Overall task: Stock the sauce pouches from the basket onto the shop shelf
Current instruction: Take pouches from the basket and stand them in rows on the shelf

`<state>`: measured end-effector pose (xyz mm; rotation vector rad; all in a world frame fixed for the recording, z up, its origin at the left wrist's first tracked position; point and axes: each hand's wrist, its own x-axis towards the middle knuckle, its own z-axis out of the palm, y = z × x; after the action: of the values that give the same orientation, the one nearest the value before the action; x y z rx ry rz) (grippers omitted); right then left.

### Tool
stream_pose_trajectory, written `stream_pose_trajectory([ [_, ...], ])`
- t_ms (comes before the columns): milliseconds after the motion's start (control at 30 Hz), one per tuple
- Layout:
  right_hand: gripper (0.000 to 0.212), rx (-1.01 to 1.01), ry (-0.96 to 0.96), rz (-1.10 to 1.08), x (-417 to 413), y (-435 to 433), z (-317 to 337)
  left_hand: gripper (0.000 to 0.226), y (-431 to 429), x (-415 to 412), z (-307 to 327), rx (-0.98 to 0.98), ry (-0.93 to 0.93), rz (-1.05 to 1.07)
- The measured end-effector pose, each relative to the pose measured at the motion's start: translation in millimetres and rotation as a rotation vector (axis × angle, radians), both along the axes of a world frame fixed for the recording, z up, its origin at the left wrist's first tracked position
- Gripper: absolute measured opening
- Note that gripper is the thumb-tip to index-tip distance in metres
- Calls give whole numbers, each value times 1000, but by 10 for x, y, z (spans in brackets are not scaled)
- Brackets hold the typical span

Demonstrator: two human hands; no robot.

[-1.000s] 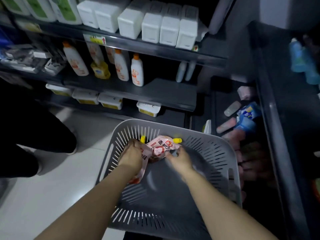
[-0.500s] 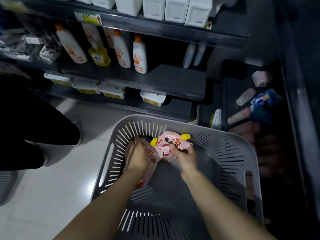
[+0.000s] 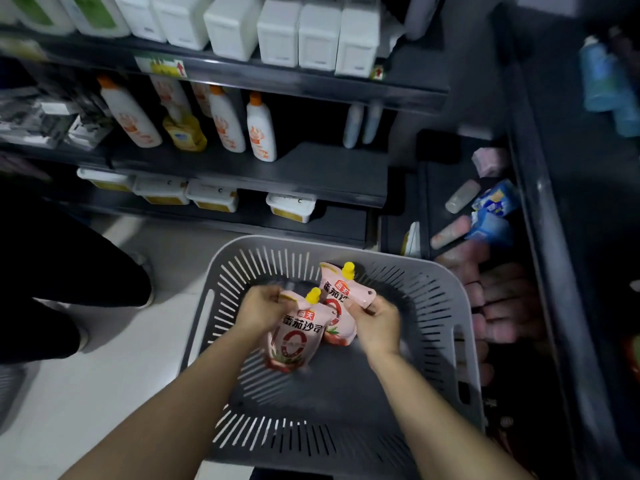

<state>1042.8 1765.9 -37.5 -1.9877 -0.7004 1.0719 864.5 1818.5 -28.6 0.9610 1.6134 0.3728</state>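
Note:
Two pink sauce pouches with yellow caps are held upright over the grey slotted basket (image 3: 446, 306). My left hand (image 3: 258, 311) grips the nearer pouch (image 3: 294, 337) by its upper left corner. My right hand (image 3: 375, 322) holds the farther pouch (image 3: 341, 296) at its right edge. The two pouches overlap, the left one in front. The basket's floor below them looks bare. A dark shelf (image 3: 325, 171) stands beyond the basket, with bare room at its right end.
White bottles with orange caps (image 3: 261, 128) and a yellow bottle (image 3: 185, 133) stand on the middle shelf. White tubs (image 3: 291, 207) line the lowest shelf. Pink pouches (image 3: 498, 299) lie on a dark rack to the right. Another person's dark legs (image 3: 52, 289) are at left.
Both hands have lifted the two pouches from lying bunched in the basket to upright and slightly apart. The camera view has shifted a little.

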Motion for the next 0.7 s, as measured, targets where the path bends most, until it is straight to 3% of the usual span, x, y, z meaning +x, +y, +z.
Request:
stream_pose_trajectory([
  [333,13,314,-72,-121,403,-281,1116,9,-13,252,1029,214,-314,74],
  [500,21,430,-84,-231,544,-526,1701,22,12,487,1594,278,-407,-24],
  [700,21,487,-150,-403,527,-965,2297,11,-134,786,2336,346,-596,-236],
])
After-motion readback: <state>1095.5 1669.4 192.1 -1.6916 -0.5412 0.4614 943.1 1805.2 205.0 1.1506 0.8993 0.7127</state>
